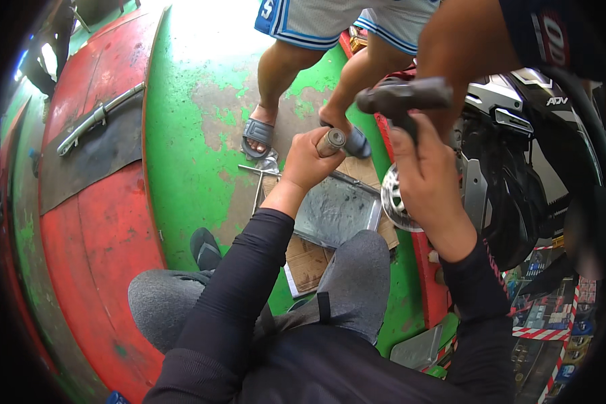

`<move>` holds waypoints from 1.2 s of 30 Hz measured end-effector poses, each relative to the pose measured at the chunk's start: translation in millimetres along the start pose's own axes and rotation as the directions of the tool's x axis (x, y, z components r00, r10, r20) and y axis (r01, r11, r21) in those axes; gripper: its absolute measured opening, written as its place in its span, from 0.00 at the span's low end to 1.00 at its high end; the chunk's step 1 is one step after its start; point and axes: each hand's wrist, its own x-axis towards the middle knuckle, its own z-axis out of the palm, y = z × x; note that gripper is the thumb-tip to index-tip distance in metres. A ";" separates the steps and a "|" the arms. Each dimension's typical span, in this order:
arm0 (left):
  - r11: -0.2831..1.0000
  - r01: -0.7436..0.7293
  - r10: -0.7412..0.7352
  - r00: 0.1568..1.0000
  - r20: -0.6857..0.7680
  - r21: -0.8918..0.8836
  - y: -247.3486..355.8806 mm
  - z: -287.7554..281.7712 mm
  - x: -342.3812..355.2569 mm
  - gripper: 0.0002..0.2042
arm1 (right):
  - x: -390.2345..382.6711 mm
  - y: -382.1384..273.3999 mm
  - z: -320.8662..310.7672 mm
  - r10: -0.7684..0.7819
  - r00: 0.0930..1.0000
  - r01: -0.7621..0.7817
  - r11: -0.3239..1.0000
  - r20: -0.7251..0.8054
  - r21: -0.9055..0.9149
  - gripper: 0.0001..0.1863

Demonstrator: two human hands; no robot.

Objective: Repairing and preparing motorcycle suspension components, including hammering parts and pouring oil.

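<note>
My left hand [303, 161] is closed around a short metal cylinder [332, 140], its round end facing up toward me and the rest hidden by my fingers. My right hand [424, 175] grips a dark hammer [404, 97] by its handle, the head raised above and right of the cylinder. Beneath my hands a grey metal tray [333, 212] lies on cardboard [306, 262], with a T-handle wrench [259, 172] beside it. A metal brake disc [392, 205] is partly hidden behind my right forearm.
A person in shorts and slides [273, 67] stands ahead; a bare limb [471, 37] reaches in at upper right. A red platform [94, 236] on the left carries a long metal tube [101, 124] on a dark mat. A black scooter [545, 141] and a glass display case [545, 316] are right.
</note>
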 end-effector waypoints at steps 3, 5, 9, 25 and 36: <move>1.000 -0.018 0.018 1.000 -0.015 -0.017 -0.4 0.4 -1.4 0.11 | 1.2 -6.3 8.2 0.026 0.985 -0.011 0.996 0.169 -0.090 0.12; 0.999 -0.009 0.009 1.000 0.004 -0.033 -0.2 0.7 -0.7 0.11 | 3.0 -5.2 10.0 0.047 0.957 0.027 0.968 0.286 -0.249 0.12; 0.999 -0.028 0.028 1.000 -0.010 -0.019 1.3 1.1 -2.3 0.10 | -0.1 4.2 4.4 -0.002 0.998 0.009 0.995 0.068 -0.099 0.12; 0.980 0.187 -0.175 0.971 0.160 -0.062 -9.1 -21.9 17.9 0.08 | -103.1 106.8 -20.7 0.380 0.925 -0.381 0.924 -0.027 -0.029 0.18; 0.969 0.248 -0.236 0.922 0.307 -0.002 4.1 -58.9 22.2 0.16 | -503.4 304.6 74.4 0.975 -0.031 -0.901 -0.123 0.219 0.417 0.17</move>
